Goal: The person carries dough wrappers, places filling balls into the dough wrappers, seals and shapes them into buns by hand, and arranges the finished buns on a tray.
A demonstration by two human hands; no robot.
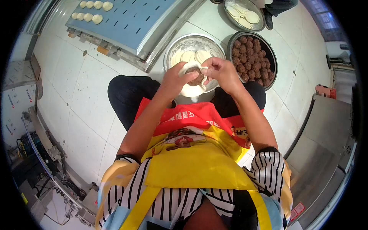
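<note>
A round dough wrapper (190, 91) with a dark brown filling ball (194, 80) on it is between my two hands, above the near rim of a metal bowl (167, 57). My left hand (175, 79) cups the wrapper, its thumb pressing on the filling. With thumb and fingertips, my right hand (221, 73) pinches the wrapper's edge on the right side, where the dough is gathered up. More flat dough wrappers (188, 57) lie overlapping in the bowl, partly hidden by my hands. The underside of the held wrapper is out of sight.
A dark round pan (230, 50) heaped with filling balls (251, 57) stands right of the bowl. Behind it is another bowl of wrappers (251, 17), near a person's shoe (268, 20). At upper left, a blue conveyor (126, 23) carries several dough balls (97, 18). A metal cabinet (318, 145) stands at right.
</note>
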